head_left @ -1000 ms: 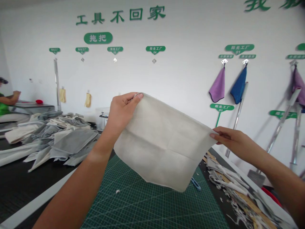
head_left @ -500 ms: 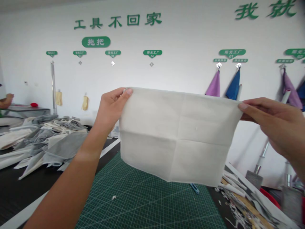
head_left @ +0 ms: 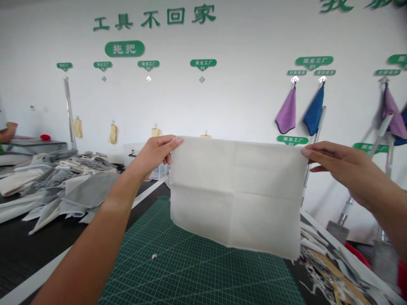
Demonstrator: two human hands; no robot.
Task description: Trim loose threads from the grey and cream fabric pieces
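Note:
A white square cloth (head_left: 235, 195) with faint fold creases hangs in the air above the green cutting mat (head_left: 190, 271). My left hand (head_left: 155, 153) pinches its top left corner. My right hand (head_left: 337, 163) pinches its top right corner, so the top edge is stretched level between them. The cloth's lower edge hangs free just above the mat.
A pile of grey and white cloths (head_left: 63, 182) lies on the dark table at left. Scraps and offcuts (head_left: 327, 262) lie along the right edge. Purple (head_left: 286, 114) and blue (head_left: 314, 112) cloths hang on the white wall. Another person's arm (head_left: 8, 131) shows at far left.
The cloth went from tilted, with the right corner low, to held level; since half a second ago both hands have lowered it slightly and drawn a little closer together.

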